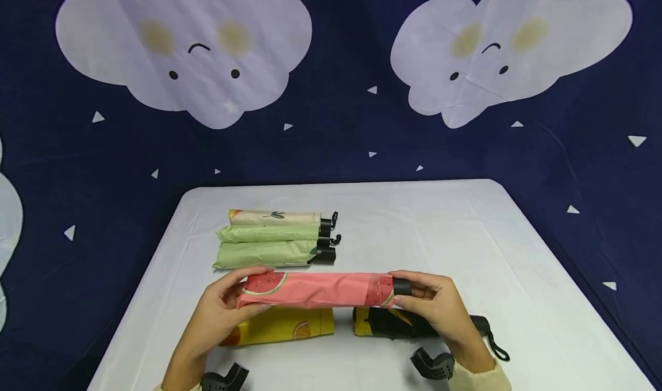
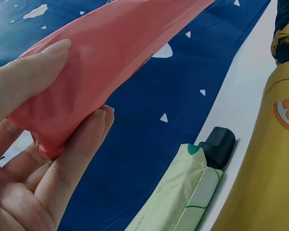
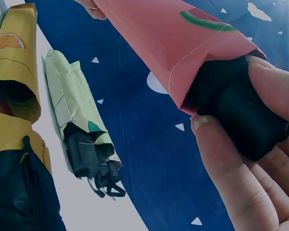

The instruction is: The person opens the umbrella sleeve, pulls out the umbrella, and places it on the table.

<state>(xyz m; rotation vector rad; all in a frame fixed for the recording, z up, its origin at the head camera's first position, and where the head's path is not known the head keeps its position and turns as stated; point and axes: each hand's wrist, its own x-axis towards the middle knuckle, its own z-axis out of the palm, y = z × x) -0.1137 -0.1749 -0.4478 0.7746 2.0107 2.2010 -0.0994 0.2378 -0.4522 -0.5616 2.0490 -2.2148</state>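
Note:
A folding umbrella in a pink watermelon-print sleeve [image 1: 326, 290] is held level above the table between both hands. The left hand [image 1: 219, 307] pinches its closed end, thumb on the near side and fingers behind. At the other end the right hand [image 1: 434, 299] grips the black handle [image 3: 240, 106], which sticks out of the sleeve's mouth. Below it on the table lie a yellow orange-print sleeve [image 1: 289, 325], whose open mouth shows in the right wrist view, and a black-and-yellow folded umbrella [image 1: 398, 324] with a wrist loop. The right forearm partly hides that umbrella.
Farther back, sleeved umbrellas lie side by side: one cream [image 1: 289, 218] and two green [image 1: 269, 254], black handles to the right. They rest on a white-covered table [image 1: 439, 230]. A dark blue cloud-print cloth [image 1: 341, 138] hangs behind it.

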